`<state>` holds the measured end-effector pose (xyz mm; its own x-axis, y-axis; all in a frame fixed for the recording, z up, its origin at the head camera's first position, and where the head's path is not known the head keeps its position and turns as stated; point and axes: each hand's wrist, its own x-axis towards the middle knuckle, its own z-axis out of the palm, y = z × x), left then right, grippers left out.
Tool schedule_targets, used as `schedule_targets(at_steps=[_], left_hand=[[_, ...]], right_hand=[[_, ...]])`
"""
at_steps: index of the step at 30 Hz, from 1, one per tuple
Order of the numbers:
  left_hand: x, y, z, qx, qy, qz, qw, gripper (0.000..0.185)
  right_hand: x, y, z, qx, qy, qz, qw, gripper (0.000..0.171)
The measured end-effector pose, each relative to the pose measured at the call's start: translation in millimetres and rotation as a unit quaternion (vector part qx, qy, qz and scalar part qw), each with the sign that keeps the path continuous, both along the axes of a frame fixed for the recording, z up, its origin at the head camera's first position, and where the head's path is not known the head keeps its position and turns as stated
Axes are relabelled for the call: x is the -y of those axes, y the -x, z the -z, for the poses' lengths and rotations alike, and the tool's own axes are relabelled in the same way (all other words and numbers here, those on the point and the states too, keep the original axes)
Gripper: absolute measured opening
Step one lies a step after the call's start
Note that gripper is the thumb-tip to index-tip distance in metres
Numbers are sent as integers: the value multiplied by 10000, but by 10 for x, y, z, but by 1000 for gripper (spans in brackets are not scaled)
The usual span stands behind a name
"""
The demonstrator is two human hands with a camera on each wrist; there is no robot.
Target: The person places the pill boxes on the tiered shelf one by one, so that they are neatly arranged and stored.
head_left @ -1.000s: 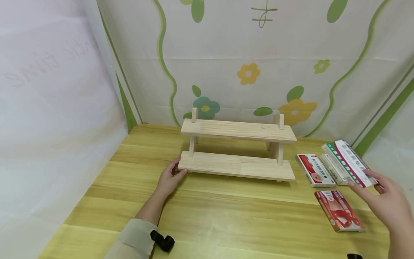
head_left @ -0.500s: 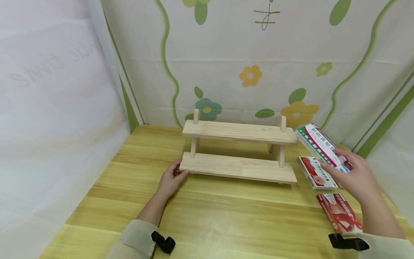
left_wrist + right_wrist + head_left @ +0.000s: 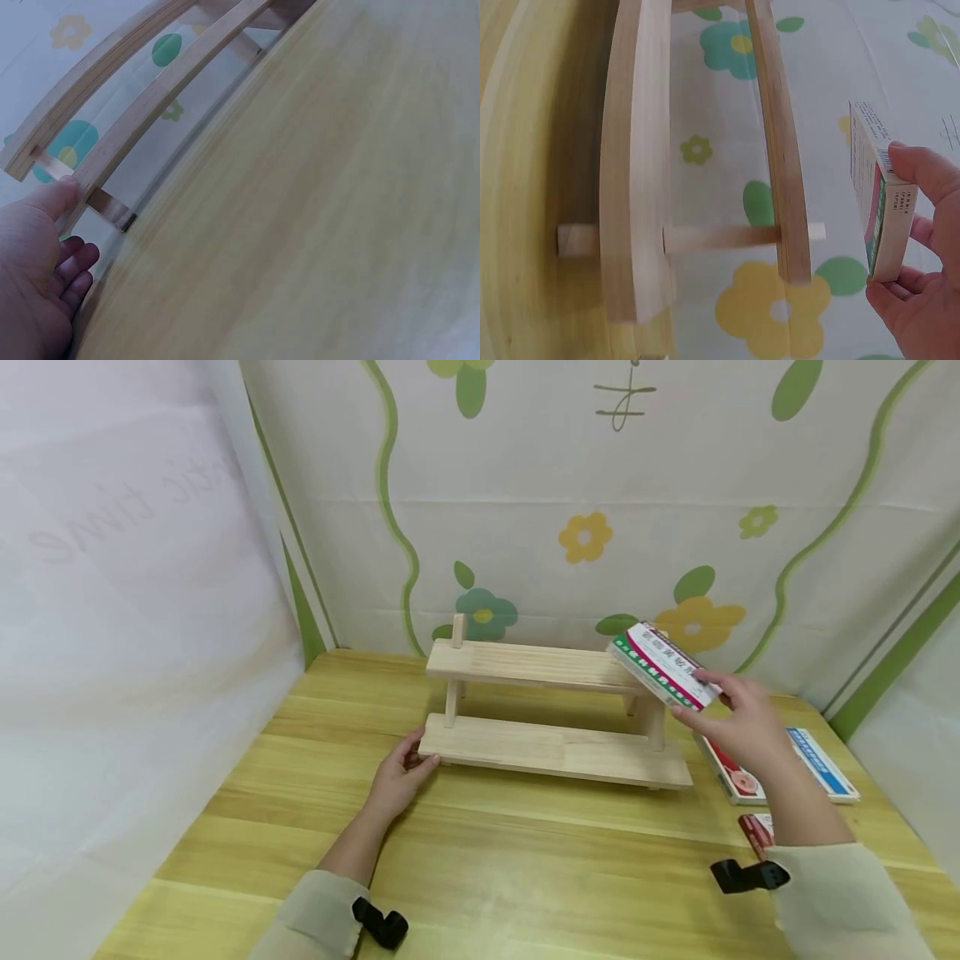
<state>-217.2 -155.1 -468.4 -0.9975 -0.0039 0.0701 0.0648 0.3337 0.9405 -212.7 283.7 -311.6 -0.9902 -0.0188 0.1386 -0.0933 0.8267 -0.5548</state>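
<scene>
Right hand (image 3: 738,718) has carried the green-and-white box (image 3: 660,675) over to the wooden rack (image 3: 551,706), fingers pinching it; left hand (image 3: 396,774) at nine o'clock, fingers relaxed on the rack's end

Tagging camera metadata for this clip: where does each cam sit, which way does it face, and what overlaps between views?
Head: above the table, looking forward and down at the wooden shelf; both forearms, left hand and right hand show.
Left wrist: low by the left hand, looking along the tabletop at the shelf's left end; thumb and fingers show.
Right wrist: beside the shelf's right end, facing the backdrop; fingers pinch the box.
Shared: the shelf appears in all three.
</scene>
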Motion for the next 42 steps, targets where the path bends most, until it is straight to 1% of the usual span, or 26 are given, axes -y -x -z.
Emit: schedule_targets(at_steps=[4,7,12,14,20,25,32,38,42], left_hand=[[-4,0,4,6,-5,19,10000,57],[-7,7,12,-11,-18,18,10000,58],[-10,24,29,-53,-58,-3,10000,58],[-13,26,30,-81,-66,-7,9999,58],[-28,19,27,-75,-46,-8,10000,59],[-33,7,21,-65,-6,13,10000,57],[-34,13,22,-38,15,19,10000,57],[-46,15,14,-35,14,-7,10000,55],[-49,20,13,-68,1,-23,10000,55]], right_hand=[[188,123,-10,-107,27,-192,9998,74],[329,209,-17,-74,75,-330,9994,75],[556,313,-22,-101,-37,-541,9985,74],[639,346,-12,-46,-55,-606,9981,74],[854,458,53,143,211,-834,9962,73],[1028,524,92,182,218,-968,9949,73],[1272,579,101,103,61,-1165,9931,68],[1430,631,110,245,-3,-1297,9912,67],[1489,666,128,333,94,-1325,9906,67]])
